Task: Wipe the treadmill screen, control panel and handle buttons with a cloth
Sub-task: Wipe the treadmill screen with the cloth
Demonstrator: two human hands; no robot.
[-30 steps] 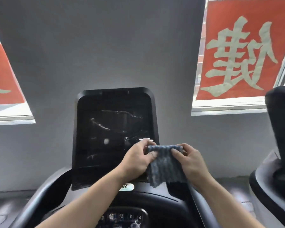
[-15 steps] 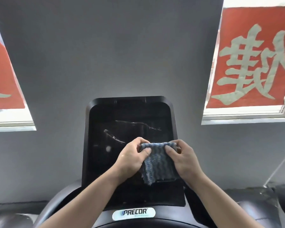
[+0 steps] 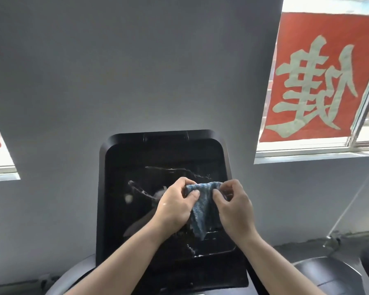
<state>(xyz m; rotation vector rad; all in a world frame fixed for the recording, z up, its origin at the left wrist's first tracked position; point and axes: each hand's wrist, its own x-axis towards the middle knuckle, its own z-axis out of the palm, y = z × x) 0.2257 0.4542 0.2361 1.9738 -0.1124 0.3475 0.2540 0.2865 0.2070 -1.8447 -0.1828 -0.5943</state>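
You are holding the blue cloth (image 3: pixel 202 211) up at the centre of the frame, in front of the dark treadmill screen (image 3: pixel 158 167), which fills the lower middle. Your left hand (image 3: pixel 175 207) pinches the cloth's upper left edge between thumb and curled fingers, and your right hand (image 3: pixel 234 209) pinches its upper right edge the same way, so the cloth hangs bunched between them with a corner pointing down. White streaks mark the glass around and below your hands. A red banner (image 3: pixel 320 77) with pale characters hangs in the window at the upper right, against the grey wall (image 3: pixel 115 71).
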